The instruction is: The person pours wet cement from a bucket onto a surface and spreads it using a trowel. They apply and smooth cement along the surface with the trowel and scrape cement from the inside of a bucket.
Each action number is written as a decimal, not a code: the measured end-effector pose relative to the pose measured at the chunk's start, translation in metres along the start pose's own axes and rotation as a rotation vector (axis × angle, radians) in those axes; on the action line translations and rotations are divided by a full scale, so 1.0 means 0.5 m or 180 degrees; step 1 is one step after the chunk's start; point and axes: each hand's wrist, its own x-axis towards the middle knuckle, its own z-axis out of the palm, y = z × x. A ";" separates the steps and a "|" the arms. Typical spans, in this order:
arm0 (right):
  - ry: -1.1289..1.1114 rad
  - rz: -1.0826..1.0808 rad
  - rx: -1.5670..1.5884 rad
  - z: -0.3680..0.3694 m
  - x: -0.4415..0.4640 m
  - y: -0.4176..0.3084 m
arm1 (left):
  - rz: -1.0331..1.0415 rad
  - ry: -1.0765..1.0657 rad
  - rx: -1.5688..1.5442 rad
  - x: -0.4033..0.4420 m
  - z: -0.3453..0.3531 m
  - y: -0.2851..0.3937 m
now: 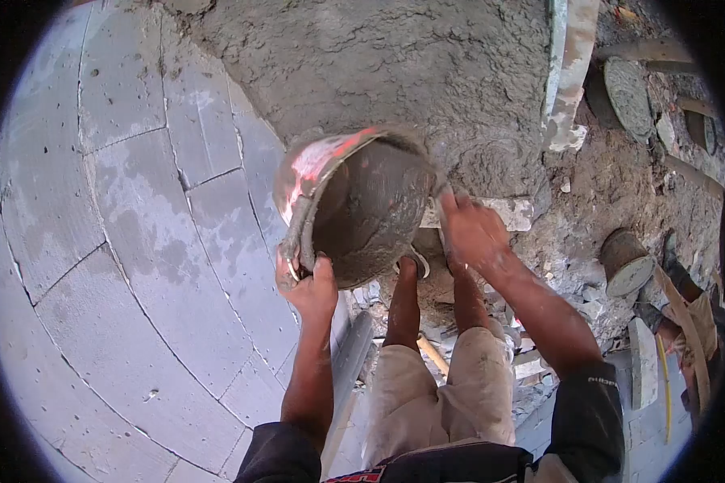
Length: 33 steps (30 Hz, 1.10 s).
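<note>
A mortar-smeared bucket with red and white marks on its side is tilted, its mouth turned toward me. Wet grey mortar coats its inside. My left hand is closed around the rim and handle at the lower left. On the opposite side, my right hand grips the edge of the bucket, with the fingers partly hidden. Just beyond the bucket spreads a thick layer of wet mortar, rough on top.
A wall of grey blocks stands to the left. A wooden board borders the mortar on the right. Rubble covers the ground, with another bucket and a container of mortar. Part of another person shows at the right edge.
</note>
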 end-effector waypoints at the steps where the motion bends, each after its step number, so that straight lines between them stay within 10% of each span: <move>1: -0.0193 0.0122 -0.0072 0.011 0.017 -0.009 | 0.0385 -0.0173 0.0361 0.007 -0.006 0.023; 5: -0.0356 -0.0123 0.0949 0.072 -0.043 -0.021 | 0.1655 -0.0487 0.0841 0.032 0.010 0.054; 14: -0.1448 -0.0020 0.4316 0.086 -0.156 -0.155 | 0.0272 -0.0595 0.0148 -0.011 -0.019 -0.034; 17: 0.0767 -0.0707 0.2677 0.122 -0.207 -0.106 | -0.0202 0.0158 -0.0142 0.006 -0.026 -0.052; 19: 0.0962 -0.0165 0.3285 0.181 -0.212 -0.048 | -0.0958 0.0572 -0.0819 0.018 -0.046 -0.103; 21: 0.1284 0.0357 0.1605 0.275 -0.160 0.071 | -0.0859 0.0655 -0.0686 0.024 -0.061 -0.116; 25: 0.0941 0.1391 0.0688 0.301 -0.046 0.206 | -0.1140 0.0735 -0.1118 0.030 -0.091 -0.130; 27: 0.1793 0.0346 0.0362 0.289 -0.084 0.200 | -0.1178 0.0774 -0.1104 0.027 -0.104 -0.127; 33: 0.0364 -0.0541 0.0226 0.093 -0.055 -0.086 | -0.0842 0.0286 -0.0517 0.023 -0.079 -0.064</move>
